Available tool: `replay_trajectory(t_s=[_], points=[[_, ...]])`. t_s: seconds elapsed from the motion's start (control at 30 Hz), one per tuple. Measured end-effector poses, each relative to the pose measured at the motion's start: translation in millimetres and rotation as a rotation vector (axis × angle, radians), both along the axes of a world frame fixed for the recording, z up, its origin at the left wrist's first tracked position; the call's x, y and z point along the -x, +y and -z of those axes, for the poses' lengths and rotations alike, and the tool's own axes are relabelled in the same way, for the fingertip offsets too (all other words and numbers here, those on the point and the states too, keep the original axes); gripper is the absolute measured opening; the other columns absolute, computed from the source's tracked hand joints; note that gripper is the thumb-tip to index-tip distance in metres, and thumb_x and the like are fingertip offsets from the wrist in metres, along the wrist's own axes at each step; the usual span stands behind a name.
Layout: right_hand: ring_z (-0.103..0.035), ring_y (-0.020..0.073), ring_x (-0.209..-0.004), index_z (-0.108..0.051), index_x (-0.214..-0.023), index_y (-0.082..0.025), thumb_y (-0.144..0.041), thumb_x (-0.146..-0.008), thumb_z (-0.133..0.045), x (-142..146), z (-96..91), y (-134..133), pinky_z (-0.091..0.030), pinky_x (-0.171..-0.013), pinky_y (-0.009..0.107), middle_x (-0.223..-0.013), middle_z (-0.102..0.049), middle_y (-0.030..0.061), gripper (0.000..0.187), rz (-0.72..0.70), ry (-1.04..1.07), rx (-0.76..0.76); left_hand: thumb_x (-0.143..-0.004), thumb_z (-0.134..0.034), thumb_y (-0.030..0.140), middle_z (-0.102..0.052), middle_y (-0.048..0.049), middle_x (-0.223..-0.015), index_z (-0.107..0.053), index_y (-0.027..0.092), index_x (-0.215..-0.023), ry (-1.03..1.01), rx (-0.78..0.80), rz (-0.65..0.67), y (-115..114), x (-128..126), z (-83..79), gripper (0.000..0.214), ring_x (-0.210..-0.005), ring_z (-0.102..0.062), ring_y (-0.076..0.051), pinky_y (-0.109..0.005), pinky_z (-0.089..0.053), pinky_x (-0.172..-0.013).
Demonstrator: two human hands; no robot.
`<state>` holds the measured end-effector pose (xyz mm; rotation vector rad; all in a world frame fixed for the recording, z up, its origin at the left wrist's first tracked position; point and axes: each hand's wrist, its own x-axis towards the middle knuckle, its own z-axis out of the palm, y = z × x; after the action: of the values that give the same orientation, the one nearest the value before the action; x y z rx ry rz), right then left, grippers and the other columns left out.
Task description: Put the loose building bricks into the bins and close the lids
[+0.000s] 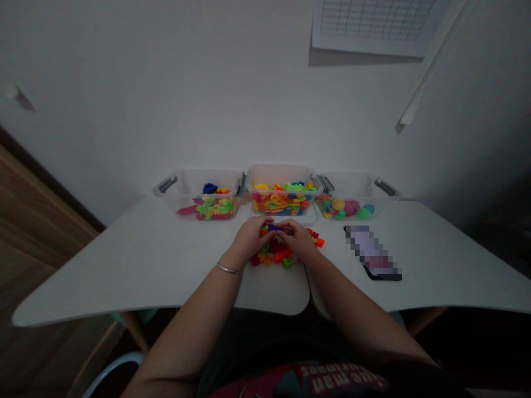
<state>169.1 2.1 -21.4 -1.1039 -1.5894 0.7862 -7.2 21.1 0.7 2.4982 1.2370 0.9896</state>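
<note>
Purple plastic piece (274,227) sits pinched between the left hand (250,239) and right hand (296,239), its shape mostly hidden by their fingers. Below lies a heap of coloured bricks (271,255) on the white desk (124,265); clear plastic bins (280,171) stand beyond, beside a pixel-blurred phone (371,251).

We see three tubs (282,189) made of clear, smooth plastic, with gray plastic handles (167,184). The blocks (274,254) are hard plastic and a bit shiny, and so is the purple block (274,227). The balls (338,204) look smooth and shiny too. The table (136,249) is white, smooth and matt. The bangle (228,269) is shiny metal. The shirt (298,378) is soft cloth, and the floor (37,221) looks like brown wood.
</note>
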Motion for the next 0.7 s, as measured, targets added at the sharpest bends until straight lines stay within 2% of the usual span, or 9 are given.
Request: replay_trajectory(t_s=[0.23, 0.5, 0.7], points=[[-0.067, 0.0184, -0.083, -0.063, -0.091, -0.023, -0.030, -0.079, -0.058, -1, -10.9, -4, -0.055, -0.080, 0.037, -0.089, -0.070, 0.0028, 0.016, 0.061, -0.085, -0.053, -0.086, -0.057, 0.029, -0.067, -0.0095, -0.105, -0.061, 0.017, -0.107, -0.060, 0.007, -0.071, -1, 0, -5.1, 0.024, -0.099, -0.062, -0.023, -0.038, -0.050, -0.090], [-0.062, 0.0218, -0.095, -0.065, -0.095, -0.020, -0.029, -0.084, -0.052, -19, -51.9, -2, -0.052, -0.085, 0.036, -0.102, -0.068, 0.0092, 0.020, 0.329, -0.243, -0.380, -0.088, -0.050, 0.026, -0.067, -0.0104, -0.103, -0.061, 0.015, -0.106, -0.098, -0.002, -0.104, 3, 2, -2.9, 0.024, -0.097, -0.061, -0.023, -0.038, -0.049, -0.089], [-0.060, 0.0259, -0.102, -0.064, -0.102, -0.019, -0.027, -0.086, -0.049, -45, -82.3, 9, -0.043, -0.093, 0.042, -0.107, -0.068, 0.0106, 0.023, 0.593, -0.418, -0.428, -0.083, -0.053, 0.021, -0.066, -0.0094, -0.102, -0.061, 0.017, -0.105, -0.086, 0.002, -0.151, 8, 5, 2.7, 0.023, -0.094, -0.061, -0.022, -0.038, -0.050, -0.086]])
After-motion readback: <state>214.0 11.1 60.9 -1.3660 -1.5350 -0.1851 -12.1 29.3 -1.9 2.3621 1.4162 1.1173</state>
